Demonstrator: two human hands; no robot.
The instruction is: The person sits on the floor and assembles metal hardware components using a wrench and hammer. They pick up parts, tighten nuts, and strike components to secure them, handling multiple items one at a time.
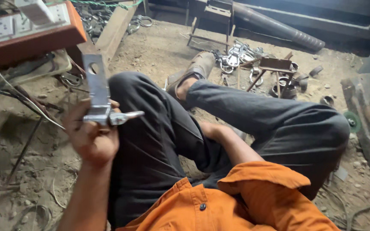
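One flat metal bracket (98, 87) stands upright in the left hand (91, 137), fingers clamped around its base; right hand's fingers hidden.

From the left hand (91, 136), the way toward twelve o'clock is blocked by the upright metal plate (96, 85) it holds and, beyond that, the board of sockets (31, 30). At nine o'clock loose wires (18, 92) and thin rods (22, 152) cross the dirt floor (159, 47). At three o'clock the raised knee (146, 111) stands close. Open floor lies at one o'clock, up to the heap of metal rings (236, 55) and the small welded frame (273, 70).
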